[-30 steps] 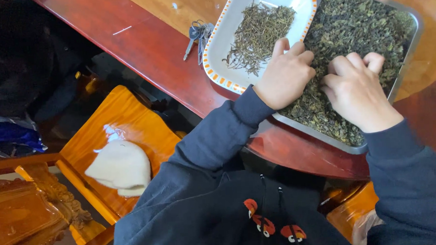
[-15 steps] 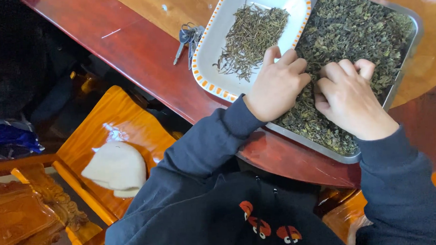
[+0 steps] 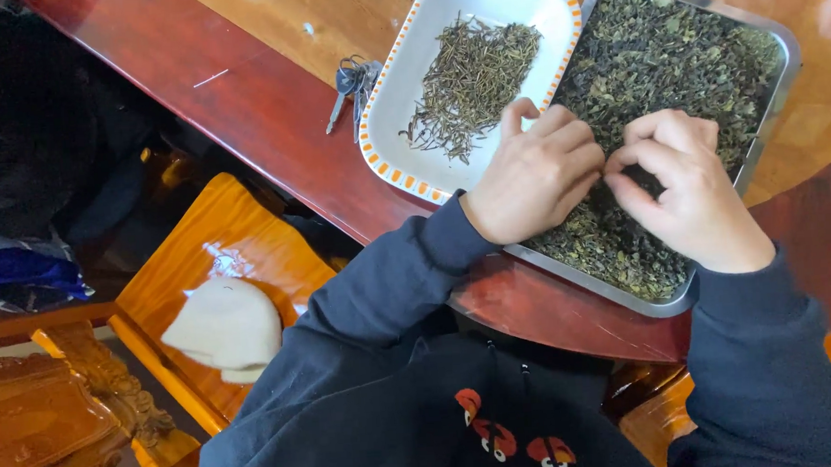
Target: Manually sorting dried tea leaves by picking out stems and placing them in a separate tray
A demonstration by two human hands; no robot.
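A metal tray full of dark green dried leaves lies on the red-brown wooden table. My left hand and my right hand rest on the leaves near the tray's front, fingertips meeting and pinched together among them. What the fingers pinch is too small to make out. Left of the tray sits a white dish with an orange-dashed rim holding a small pile of thin dried stems.
A bunch of keys lies on the table left of the dish. Below the table edge stands a yellow wooden chair with a cream cloth on its seat. Carved wooden furniture is at lower left.
Both hands have drawn together over the leaves, from spread fingers to pinched fingertips. The view has shifted slightly, so the trays appear a little further right.
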